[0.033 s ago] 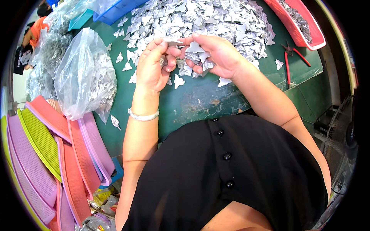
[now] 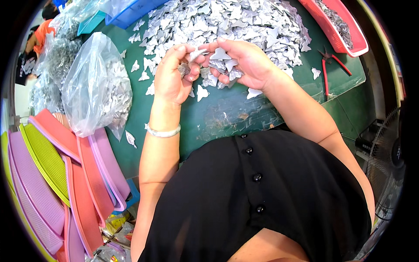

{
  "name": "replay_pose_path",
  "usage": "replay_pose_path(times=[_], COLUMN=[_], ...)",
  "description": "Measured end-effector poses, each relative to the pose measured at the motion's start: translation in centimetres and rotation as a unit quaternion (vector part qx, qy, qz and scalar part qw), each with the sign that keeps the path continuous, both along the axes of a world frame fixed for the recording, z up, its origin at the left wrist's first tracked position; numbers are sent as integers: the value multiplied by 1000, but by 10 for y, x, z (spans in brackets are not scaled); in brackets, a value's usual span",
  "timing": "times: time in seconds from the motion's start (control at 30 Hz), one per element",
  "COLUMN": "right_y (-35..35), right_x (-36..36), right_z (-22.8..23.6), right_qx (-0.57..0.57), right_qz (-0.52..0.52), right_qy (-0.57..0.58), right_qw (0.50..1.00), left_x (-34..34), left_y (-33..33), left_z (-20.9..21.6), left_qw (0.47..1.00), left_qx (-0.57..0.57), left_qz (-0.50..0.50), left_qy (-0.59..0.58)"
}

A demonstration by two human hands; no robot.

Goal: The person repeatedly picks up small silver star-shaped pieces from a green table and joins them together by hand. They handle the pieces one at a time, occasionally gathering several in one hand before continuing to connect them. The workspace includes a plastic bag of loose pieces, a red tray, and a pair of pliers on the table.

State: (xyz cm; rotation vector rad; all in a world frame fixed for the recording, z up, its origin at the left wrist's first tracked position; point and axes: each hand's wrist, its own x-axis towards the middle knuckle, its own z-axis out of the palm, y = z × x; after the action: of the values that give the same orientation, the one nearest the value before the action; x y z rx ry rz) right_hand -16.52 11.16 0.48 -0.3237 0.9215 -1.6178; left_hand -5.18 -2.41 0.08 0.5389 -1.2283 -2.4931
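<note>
Above the near part of the table, my left hand point(image 2: 173, 72) is closed on small grey butterfly-shaped metal pieces. One metal piece point(image 2: 197, 54) is pinched at its fingertips, and another metal piece point(image 2: 183, 69) rests against the curled fingers. My right hand point(image 2: 251, 63) is cupped around several silver butterfly pieces point(image 2: 221, 54), its fingertips close to the piece in my left hand. Whether they touch it I cannot tell. Just beyond both hands spreads a large heap of similar pieces point(image 2: 244, 22), with a few loose ones at its near edge, such as a butterfly piece point(image 2: 202, 92).
On the green table point(image 2: 218, 122), a clear plastic bag point(image 2: 94, 83) of metal pieces stands left. Red-handled pliers point(image 2: 325, 74) and a red basket point(image 2: 360, 46) lie right. A blue bin point(image 2: 135, 13) sits at the back. Stacked plastic baskets point(image 2: 39, 174) crowd the left; a fan point(image 2: 386, 148) stands right.
The metal piece at my left fingertips has turned and shows more of its flat face. The piece against the curled left fingers is more exposed. My right hand has stayed in place.
</note>
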Motion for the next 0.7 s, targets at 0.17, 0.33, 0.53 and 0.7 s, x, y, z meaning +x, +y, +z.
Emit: replay_pose_path(times=[0.17,0.33,0.53,0.7], right_y=[2,1,-1,1], right_x=[0,-1,1,6], right_z=[0,-4,-7,1], right_qx=[-2,-25,-47,1], right_qz=[0,12,10,-21], right_qy=[3,-11,-19,3], right_qw=[1000,1000,999,1000], left_x=[-1,-3,-9,-7], left_y=[-2,3,22,25], left_z=[-11,3,6,9], left_qw=[998,1000,918,902], left_qx=[-65,2,-388,-426], left_qz=[6,11,25,8], left_qy=[20,25,-72,-70])
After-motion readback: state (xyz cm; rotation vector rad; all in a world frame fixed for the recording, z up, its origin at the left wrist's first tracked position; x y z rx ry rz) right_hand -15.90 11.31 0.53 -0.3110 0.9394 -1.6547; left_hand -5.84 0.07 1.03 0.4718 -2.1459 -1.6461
